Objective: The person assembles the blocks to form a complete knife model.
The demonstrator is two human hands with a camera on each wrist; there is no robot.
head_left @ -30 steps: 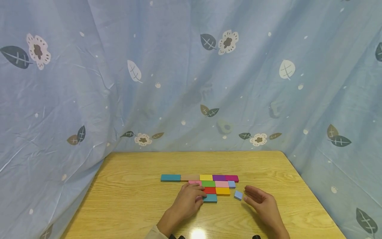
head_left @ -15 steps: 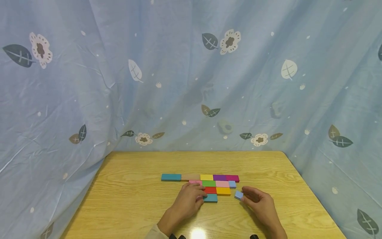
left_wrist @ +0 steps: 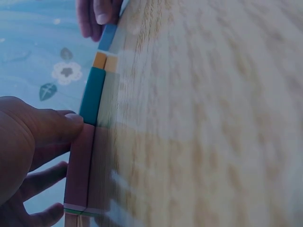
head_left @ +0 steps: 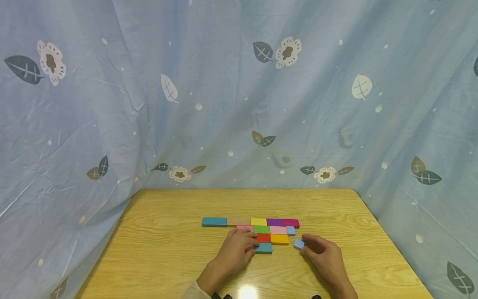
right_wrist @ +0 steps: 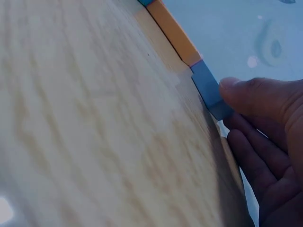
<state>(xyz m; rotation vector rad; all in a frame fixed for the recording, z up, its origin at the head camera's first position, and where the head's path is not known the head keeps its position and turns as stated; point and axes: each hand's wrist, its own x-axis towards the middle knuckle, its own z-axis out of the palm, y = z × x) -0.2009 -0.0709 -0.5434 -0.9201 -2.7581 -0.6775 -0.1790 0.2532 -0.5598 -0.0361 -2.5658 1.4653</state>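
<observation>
Flat coloured wooden blocks lie in several touching rows on the table. In the head view my left hand (head_left: 236, 250) rests over the left ends of the nearer rows, hiding part of them. Seen from the left wrist, its thumb touches near the joint of a teal block (left_wrist: 93, 97) and a pink block (left_wrist: 79, 165), fingers spread beyond. To the right, my right hand (head_left: 325, 258) pinches the right end of a small light-blue block (head_left: 298, 243) between thumb and fingers. That block sits slightly turned on the table, apart from the orange block (head_left: 279, 239) in the head view.
The back row runs from a teal block (head_left: 214, 222) to a magenta block (head_left: 291, 223). Another light-blue block (head_left: 290, 231) ends the second row. Wood tabletop (head_left: 160, 249) surrounds the blocks, and a patterned blue curtain (head_left: 224, 104) hangs behind and at both sides.
My right hand has moved slightly left and its thumb and fingers have closed in on the small light-blue block. My left hand has stayed on the rows.
</observation>
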